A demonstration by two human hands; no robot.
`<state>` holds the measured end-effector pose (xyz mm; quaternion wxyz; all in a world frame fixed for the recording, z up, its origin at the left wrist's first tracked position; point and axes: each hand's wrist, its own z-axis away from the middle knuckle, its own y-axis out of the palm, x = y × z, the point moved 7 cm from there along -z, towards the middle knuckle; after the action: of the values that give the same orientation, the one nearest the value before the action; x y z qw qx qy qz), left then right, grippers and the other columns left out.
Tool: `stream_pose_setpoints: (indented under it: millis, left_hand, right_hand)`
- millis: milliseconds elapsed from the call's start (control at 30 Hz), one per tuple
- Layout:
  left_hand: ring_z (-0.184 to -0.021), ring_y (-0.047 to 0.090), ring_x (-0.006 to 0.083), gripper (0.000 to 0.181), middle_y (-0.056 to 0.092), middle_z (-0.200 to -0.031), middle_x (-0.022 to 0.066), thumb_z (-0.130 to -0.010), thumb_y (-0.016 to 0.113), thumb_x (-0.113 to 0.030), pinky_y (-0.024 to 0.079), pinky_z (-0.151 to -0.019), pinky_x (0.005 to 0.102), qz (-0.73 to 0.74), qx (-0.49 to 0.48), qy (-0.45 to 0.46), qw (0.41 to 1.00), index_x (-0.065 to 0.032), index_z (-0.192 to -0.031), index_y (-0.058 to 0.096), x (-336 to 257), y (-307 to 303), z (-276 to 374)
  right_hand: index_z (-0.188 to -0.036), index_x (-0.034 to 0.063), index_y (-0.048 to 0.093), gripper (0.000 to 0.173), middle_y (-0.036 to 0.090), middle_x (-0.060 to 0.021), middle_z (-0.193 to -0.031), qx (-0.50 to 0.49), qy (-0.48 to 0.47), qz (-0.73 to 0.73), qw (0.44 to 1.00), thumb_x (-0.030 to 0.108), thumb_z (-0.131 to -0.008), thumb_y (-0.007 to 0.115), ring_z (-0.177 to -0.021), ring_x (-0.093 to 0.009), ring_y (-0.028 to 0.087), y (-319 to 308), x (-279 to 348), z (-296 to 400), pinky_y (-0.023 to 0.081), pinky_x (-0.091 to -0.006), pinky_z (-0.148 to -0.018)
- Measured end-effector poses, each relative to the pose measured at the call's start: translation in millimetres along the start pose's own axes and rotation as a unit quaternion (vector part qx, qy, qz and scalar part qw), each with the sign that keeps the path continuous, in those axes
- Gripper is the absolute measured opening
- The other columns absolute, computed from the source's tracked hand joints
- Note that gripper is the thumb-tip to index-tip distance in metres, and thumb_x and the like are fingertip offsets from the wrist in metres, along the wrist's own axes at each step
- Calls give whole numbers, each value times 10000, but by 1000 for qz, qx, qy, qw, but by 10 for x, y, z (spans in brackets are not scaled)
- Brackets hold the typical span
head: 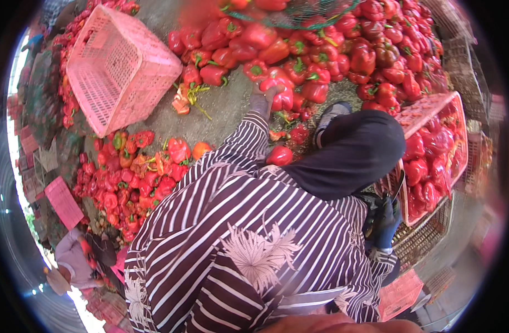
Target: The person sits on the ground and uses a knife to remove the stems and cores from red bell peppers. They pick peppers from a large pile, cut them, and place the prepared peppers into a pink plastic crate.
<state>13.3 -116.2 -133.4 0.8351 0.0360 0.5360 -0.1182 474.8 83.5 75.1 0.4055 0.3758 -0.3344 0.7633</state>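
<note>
A red bell pepper [280,95] is gripped in my left hand [262,98], at the near edge of a large heap of red bell peppers [258,39] on the concrete floor. Low at the right, my right hand [389,216], in a dark blue glove, is closed on what looks like a knife [399,183]; its handle is hidden. That hand is beside a pink plastic crate [457,166] filled with red peppers [416,166]. One loose pepper [279,155] lies near my bent leg.
An empty pink crate [154,75] lies tilted on its side at upper left. Below it is a pile of smaller and broken peppers [129,179]. Green netting [296,18] lies over the top of the heap. Another person [77,260] is at lower left.
</note>
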Motion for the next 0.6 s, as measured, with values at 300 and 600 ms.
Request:
stream_pose_setpoints:
  millis: [300, 600]
  left_hand:
    - [-959, 581, 166, 568, 587, -1103, 89, -719, 857, -280, 530, -833, 313, 151, 220, 245, 932, -59, -1150, 561, -2385, 1438, 1075]
    - [-970, 594, 163, 525, 570, -1100, 78, -776, 829, -264, 565, -808, 311, 181, 393, 269, 861, -92, -1174, 533, -2776, 2399, 2244]
  right_hand:
    - [-1089, -12, 636, 231, 606, -31, -760, -8, -178, 16, 984, 143, -943, 547, -561, -73, 506, 539, 1367, -88, 396, -215, -496]
    - [-1022, 19, 631, 194, 590, 1, -734, 41, -285, -2, 958, 189, -970, 554, -629, -55, 518, 672, 1823, -174, 418, -232, -544]
